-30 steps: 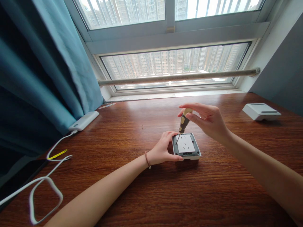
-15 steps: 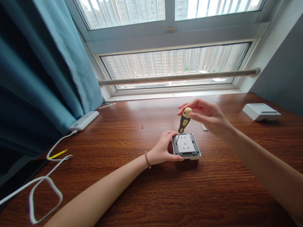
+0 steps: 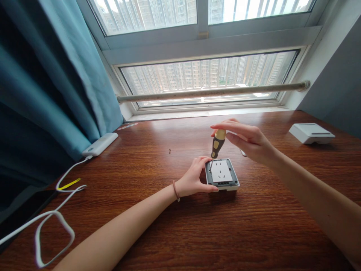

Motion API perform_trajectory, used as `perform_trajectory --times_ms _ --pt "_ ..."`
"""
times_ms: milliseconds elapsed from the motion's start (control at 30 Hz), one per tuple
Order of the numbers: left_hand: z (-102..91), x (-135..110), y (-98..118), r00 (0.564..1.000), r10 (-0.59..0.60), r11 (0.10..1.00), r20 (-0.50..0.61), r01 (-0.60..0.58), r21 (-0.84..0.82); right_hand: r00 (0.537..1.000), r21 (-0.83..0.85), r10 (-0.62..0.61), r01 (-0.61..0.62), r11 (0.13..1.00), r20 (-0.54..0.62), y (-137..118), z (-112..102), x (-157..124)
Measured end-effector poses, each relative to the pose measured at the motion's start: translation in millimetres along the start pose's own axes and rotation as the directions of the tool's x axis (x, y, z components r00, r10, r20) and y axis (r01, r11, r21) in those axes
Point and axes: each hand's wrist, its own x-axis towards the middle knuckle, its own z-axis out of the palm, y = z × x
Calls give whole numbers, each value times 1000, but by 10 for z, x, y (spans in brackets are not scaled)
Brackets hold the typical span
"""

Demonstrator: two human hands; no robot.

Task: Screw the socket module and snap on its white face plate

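A white wall socket (image 3: 221,171) with a grey frame lies face up on a white back box, on the wooden table. My left hand (image 3: 197,176) grips its left side, thumb along the near edge and fingers at the far corner. Above it, my right hand (image 3: 244,136) holds a screwdriver (image 3: 217,143) by the top of its black and cream handle. The screwdriver leans slightly, its tip at the screw hole on the socket's left side. Part of the handle's top is covered by my fingers.
A small screw (image 3: 169,151) lies left of the socket. At the far right sits a white box (image 3: 311,133). A white power bank (image 3: 100,144) with a cable (image 3: 70,165) and a yellow strip (image 3: 69,183) are on the left, by the blue curtain (image 3: 84,75).
My right hand has turned over the screwdriver's top, its fingers now flatter and straighter. The handle stands slightly more upright. My left hand and the socket have stayed in place.
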Motion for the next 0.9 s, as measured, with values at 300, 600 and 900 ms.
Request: perform_trajectory --times_ms 300,600,900 --pt "0 0 4 1000 -2 1000 3 2 -11 996 179 90 -86 980 -13 91 -55 1" --pt "-11 13 21 1000 -7 1000 4 7 -10 985 53 115 -109 993 -131 -52 56 -6" --pt "-5 0 11 1000 -3 999 8 3 -36 983 -148 15 -43 988 -185 23 99 -24"
